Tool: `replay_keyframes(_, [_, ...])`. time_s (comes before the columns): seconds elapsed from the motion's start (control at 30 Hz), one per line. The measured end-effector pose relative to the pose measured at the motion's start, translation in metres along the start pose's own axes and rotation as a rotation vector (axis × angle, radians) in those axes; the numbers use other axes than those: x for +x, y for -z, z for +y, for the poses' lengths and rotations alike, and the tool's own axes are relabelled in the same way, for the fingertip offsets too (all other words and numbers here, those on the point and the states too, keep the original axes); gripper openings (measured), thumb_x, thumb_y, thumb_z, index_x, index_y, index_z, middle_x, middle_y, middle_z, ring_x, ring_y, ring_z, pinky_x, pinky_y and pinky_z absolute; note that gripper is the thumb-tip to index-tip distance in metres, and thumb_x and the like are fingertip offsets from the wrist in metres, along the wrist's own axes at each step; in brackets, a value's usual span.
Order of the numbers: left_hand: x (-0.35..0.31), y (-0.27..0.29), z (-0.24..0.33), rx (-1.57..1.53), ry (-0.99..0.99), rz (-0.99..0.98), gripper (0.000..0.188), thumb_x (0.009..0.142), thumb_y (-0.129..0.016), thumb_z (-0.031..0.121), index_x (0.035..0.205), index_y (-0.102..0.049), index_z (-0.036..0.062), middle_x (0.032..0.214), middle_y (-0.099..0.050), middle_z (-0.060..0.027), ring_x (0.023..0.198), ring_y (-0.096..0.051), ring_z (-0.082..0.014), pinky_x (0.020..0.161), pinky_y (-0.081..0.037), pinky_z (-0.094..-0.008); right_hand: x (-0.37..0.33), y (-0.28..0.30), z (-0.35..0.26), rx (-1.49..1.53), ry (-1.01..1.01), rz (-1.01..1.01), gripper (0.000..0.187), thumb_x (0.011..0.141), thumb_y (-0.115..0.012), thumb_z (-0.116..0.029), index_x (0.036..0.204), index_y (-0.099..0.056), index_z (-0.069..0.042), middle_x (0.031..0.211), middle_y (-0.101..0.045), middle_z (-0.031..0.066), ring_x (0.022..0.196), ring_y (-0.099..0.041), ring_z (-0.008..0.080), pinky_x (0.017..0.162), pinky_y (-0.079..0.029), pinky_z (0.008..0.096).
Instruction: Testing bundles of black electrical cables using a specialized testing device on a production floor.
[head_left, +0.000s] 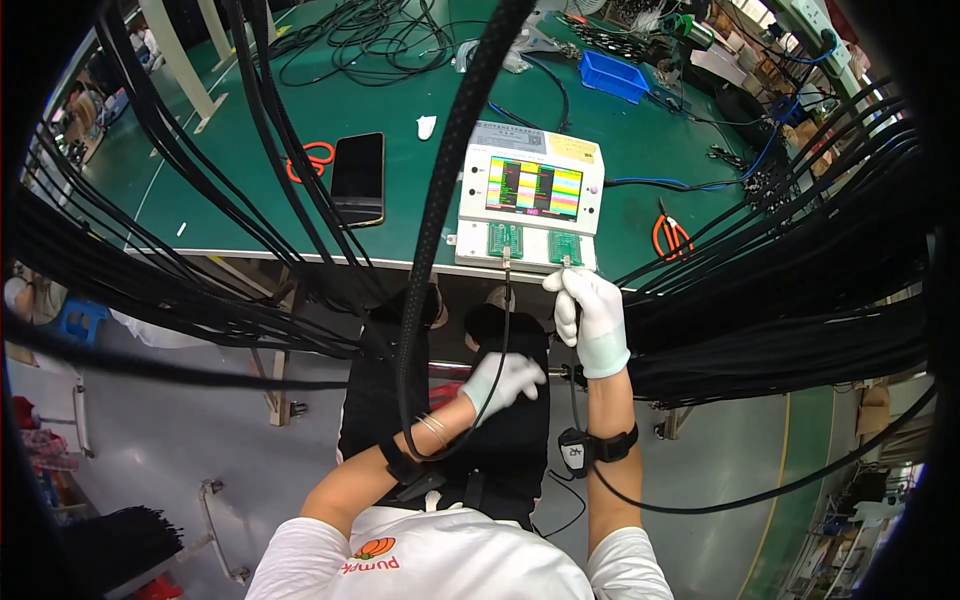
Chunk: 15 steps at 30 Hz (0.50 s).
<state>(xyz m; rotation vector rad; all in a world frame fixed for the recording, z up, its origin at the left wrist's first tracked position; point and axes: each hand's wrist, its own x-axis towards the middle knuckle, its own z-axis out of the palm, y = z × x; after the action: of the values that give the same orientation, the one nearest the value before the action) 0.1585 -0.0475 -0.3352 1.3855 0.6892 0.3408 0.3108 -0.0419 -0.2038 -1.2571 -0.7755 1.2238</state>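
A white cable tester (533, 180) with a lit colour screen (534, 186) stands at the table's front edge. Two green circuit boards sit along its near side. A black cable (507, 310) is plugged into the left board (506, 240) and hangs down past my left hand. My gloved right hand (595, 312) is closed in a pinch on a cable plug (567, 262) at the right board (565, 246). Its fingers partly hide the plug. My gloved left hand (505, 383) is over my lap, fingers stretched to the right, with no held thing visible.
Black cable bundles hang at both sides, and a thick braided cable (440, 190) crosses in front. On the green table (270, 200) lie a phone (358, 178), red-handled scissors (311, 162), orange-handled cutters (671, 236) and a blue tray (613, 77). Coiled cables lie at the back.
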Motion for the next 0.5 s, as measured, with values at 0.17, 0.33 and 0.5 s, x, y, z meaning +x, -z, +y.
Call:
replay_keyframes(0.17, [-0.007,-0.069,0.005,0.431,-0.281,-0.106,0.021,0.088,-0.055,0.02,0.093,-0.07,0.0068,0.07,-0.066,-0.014,0.073,-0.066,-0.0284,0.064,-0.052,-0.0378,-0.004,-0.01,-0.007,-0.127,0.027,0.078,0.025,0.096,-0.054,-0.018,0.096,-0.064,0.005,0.06,-0.057,0.0062,0.046,-0.053,0.0126,0.042,-0.041,0.0244])
replay_keyframes(0.33, [-0.029,-0.068,0.059,0.478,-0.602,0.284,0.023,0.085,-0.06,0.015,0.106,-0.062,0.0054,0.086,-0.065,-0.0169,0.073,-0.066,-0.0332,0.063,-0.052,-0.0414,-0.054,-0.01,-0.055,-1.091,0.715,0.241,0.019,0.087,-0.066,-0.015,0.097,-0.068,0.001,0.079,-0.068,0.0141,0.069,-0.067,0.0249,0.064,-0.053,0.03])
replay_keyframes(0.5, [-0.073,0.047,0.106,-0.735,-0.676,0.891,0.035,0.102,-0.044,0.019,0.131,-0.049,-0.0001,0.072,-0.057,-0.0018,0.047,-0.039,-0.0009,0.04,-0.029,-0.0178,-0.13,-0.031,-0.212,-1.331,1.611,0.541,0.033,0.077,-0.069,0.004,0.109,-0.068,-0.006,0.091,-0.069,0.0055,0.066,-0.061,0.0178,0.062,-0.05,0.0269])
